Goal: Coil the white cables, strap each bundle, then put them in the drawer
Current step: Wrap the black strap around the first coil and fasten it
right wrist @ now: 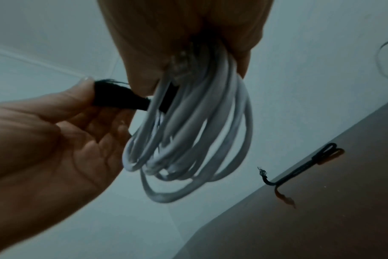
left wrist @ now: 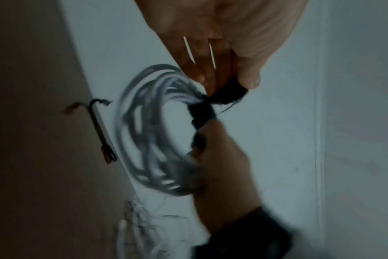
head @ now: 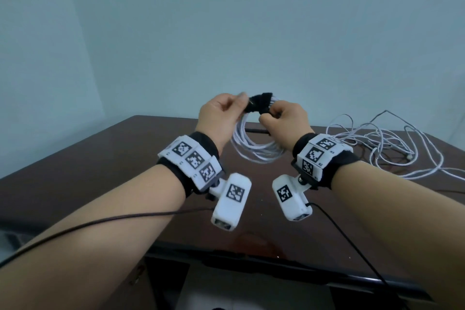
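Note:
I hold a coiled white cable bundle (head: pixel 254 148) up above the brown table (head: pixel 100 163). My right hand (head: pixel 284 118) grips the top of the coil (right wrist: pixel 188 126), its fingers curled round the strands. A black strap (head: pixel 259 103) wraps the coil's top. My left hand (head: pixel 221 116) pinches the strap's free end (left wrist: pixel 228 94) between thumb and fingers, pulled out to the left (right wrist: pixel 120 98). The coil (left wrist: pixel 153 133) hangs blurred below both hands. A loose, uncoiled white cable (head: pixel 382 148) lies tangled on the table at the right.
A second black strap (head: pixel 256 130) lies flat on the table behind the coil, also seen as the spare strap (right wrist: pixel 299 171) near the table edge. Pale wall behind. An open space shows under the table's front edge (head: pixel 226 259). Dark camera leads trail from both wrists.

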{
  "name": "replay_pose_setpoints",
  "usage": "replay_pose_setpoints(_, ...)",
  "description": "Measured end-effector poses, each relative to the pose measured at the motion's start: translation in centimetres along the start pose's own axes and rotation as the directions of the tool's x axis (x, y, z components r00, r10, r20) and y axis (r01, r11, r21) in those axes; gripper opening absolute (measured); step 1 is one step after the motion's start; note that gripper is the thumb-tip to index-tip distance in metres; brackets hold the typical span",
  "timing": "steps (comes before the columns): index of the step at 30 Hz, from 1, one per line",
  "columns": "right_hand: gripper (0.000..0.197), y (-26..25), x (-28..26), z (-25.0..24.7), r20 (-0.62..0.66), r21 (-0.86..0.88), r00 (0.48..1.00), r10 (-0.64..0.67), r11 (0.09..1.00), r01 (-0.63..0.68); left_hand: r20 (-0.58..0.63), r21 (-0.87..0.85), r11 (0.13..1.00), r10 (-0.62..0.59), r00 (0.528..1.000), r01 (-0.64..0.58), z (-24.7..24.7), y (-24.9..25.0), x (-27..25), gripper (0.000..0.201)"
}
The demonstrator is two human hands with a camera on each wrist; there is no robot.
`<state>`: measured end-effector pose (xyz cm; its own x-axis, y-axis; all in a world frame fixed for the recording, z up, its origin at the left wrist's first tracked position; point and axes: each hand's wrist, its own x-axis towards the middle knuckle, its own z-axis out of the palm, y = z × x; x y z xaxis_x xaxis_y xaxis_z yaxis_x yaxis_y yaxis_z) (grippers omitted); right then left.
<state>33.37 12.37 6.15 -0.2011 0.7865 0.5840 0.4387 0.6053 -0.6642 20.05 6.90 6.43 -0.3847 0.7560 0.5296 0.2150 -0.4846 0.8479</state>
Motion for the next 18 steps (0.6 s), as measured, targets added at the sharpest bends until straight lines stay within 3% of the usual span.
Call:
replay_pose_setpoints(2, 0.035, -0.1, 0.1, 0.0, -0.045, 0.021, 0.999, 0.007, 1.0, -0.006, 0.109, 0.233, 0.961, 0.129, 0.986, -0.152, 0.1, -0.3, -0.2, 0.02)
replay_pose_setpoints(4, 0.033, -0.2, 0.2, 0.1, -0.064, 0.055, 0.998, 0.019, 0.998, -0.016, 0.198, 0.399, 0.865, 0.243, 0.95, -0.305, 0.2, -0.2, -0.2, 0.024)
replay_pose_setpoints(7, 0.033, -0.3, 0.2, -0.2, -0.078, 0.108, 0.997, 0.014, 0.994, -0.006, 0.241, 0.482, 0.769, 0.345, 0.907, -0.42, 0.0, -0.2, 0.5, 0.025)
replay_pose_setpoints(11, 0.034, -0.8, -0.3, -0.3, 0.003, 0.108, 0.997, -0.081, 0.991, 0.081, 0.133, 0.566, 0.766, 0.28, 0.951, -0.304, -0.8, -0.7, 1.2, 0.021)
replay_pose_setpoints(18, 0.022, -1.1, -0.5, -0.1, 0.033, 0.212, 0.999, -0.009, 0.977, 0.002, 0.233, 0.444, 0.879, 0.072, 0.97, -0.172, -1.1, -1.2, 1.4, 0.021)
